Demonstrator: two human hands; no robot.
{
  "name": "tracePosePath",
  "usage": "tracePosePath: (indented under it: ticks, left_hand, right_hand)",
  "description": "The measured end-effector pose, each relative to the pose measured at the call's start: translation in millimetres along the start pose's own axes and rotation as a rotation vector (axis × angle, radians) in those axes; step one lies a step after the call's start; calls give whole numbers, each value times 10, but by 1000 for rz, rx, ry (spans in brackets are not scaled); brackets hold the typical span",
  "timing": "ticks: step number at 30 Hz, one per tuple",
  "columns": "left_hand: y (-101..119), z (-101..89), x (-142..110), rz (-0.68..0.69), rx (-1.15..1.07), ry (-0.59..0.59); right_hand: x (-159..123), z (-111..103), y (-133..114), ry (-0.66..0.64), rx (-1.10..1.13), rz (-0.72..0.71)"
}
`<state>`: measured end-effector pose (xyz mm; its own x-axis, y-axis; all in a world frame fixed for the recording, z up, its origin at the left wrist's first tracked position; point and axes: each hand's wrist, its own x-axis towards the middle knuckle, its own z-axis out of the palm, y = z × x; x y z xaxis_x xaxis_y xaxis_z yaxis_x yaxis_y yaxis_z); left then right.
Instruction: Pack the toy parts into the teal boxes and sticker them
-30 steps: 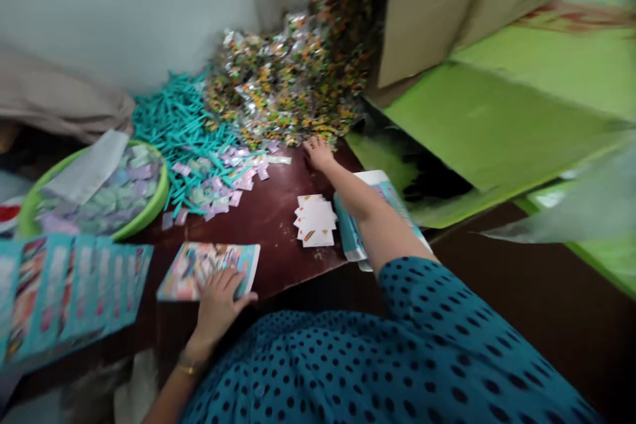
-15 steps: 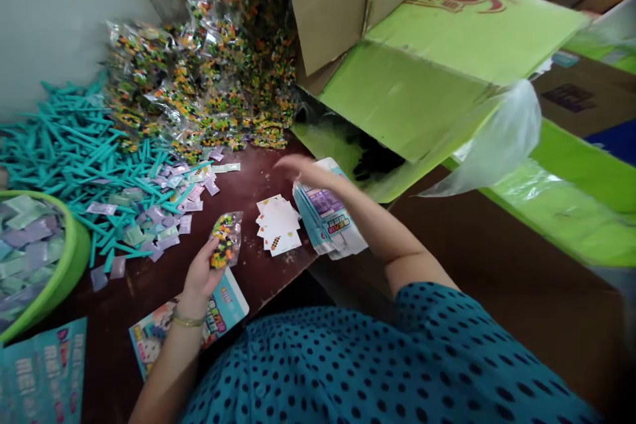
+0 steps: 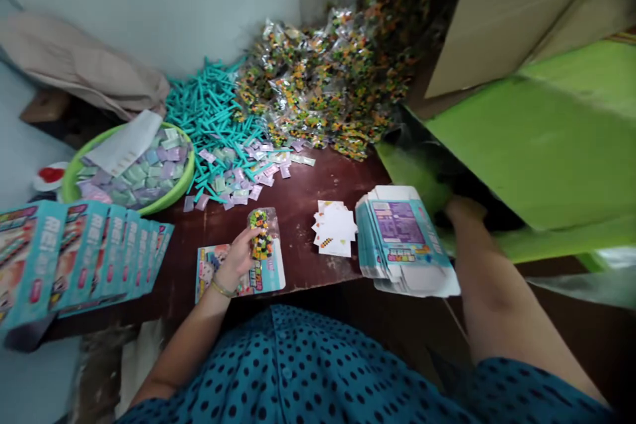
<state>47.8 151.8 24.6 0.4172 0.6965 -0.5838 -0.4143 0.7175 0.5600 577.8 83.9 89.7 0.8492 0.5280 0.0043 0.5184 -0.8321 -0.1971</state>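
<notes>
My left hand (image 3: 237,257) is closed on a small clear bag of colourful building-block pieces (image 3: 261,238) in orange, green, black and yellow. Beneath that hand lies a flat teal printed box (image 3: 272,271) on the table. My right hand (image 3: 460,207) reaches into the dark opening of the green-lined carton (image 3: 489,192); its fingers are hidden inside. Between the arms sits a small stack of white printed cards (image 3: 335,230). Beside it, nearer my right arm, is a pile of flattened teal boxes (image 3: 402,232).
A heap of bagged block pieces (image 3: 318,86) leans against the wall. Teal sticks (image 3: 209,109) and small pastel packets (image 3: 238,179) are spread beside it. At left stand a green basin (image 3: 186,179) of packets and a row of teal boxes (image 3: 106,252). A cardboard flap (image 3: 501,20) rises at right.
My right hand has moved from above the flattened boxes rightward into the carton. My left hand keeps the bag over the flat box. The view has turned left.
</notes>
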Motion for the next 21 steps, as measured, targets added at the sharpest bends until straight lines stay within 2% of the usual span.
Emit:
tracePosePath:
  ticks: [2, 3, 5, 6, 7, 8, 9, 11, 12, 13, 14, 15, 17, 19, 21]
  left_hand:
    - [33, -125, -66, 48, -26, 14]
    - [40, -171, -85, 80, -38, 11]
    - [43, -215, -85, 130, -52, 9]
    - [42, -207, -70, 138, -59, 9]
    - [39, -181, -49, 133, -68, 0]
    - [35, -138, -26, 119, -78, -23]
    - [31, -83, -6, 102, -89, -65]
    - [22, 27, 16, 83, -102, -162]
    - [20, 62, 15, 90, -99, -190]
    - [23, 73, 6, 105, -87, -191]
    - [31, 53, -8, 124, -73, -161]
    - [47, 2, -28, 138, -63, -108]
    - [99, -179, -82, 152, -71, 19]
    - [165, -409, -155, 160, -122, 118]
    - [221, -616, -234, 169, -187, 154]
  right_hand:
    - [114, -12, -14, 1, -16, 29]
    - [162, -39, -68, 34, -12, -3]
    - [166, -109, -319, 130, 81, -174]
    - [87, -134, -518, 152, 194, -309]
    - [-65, -139, -758, 118, 344, -467]
    - [-294, -115, -1027, 33, 512, -627]
    - [-592, -56, -1311, -153, 690, -789]
    - [-1311, 169, -1872, -601, 842, -1075]
    - [-1665, 324, -2133, -754, 891, -1140]
    - [-1971, 493, -2378, -845, 940, -1151]
    - [-2200, 663, -2610, -877, 975, -1142]
    - [-2337, 821, -2833, -859, 973, -1154]
    - [-2344, 1072, -3259, -731, 804, -1160]
    - [-2125, 1231, -3654, -593, 562, -1112]
    - [-1888, 1334, -3981, -525, 405, -1030]
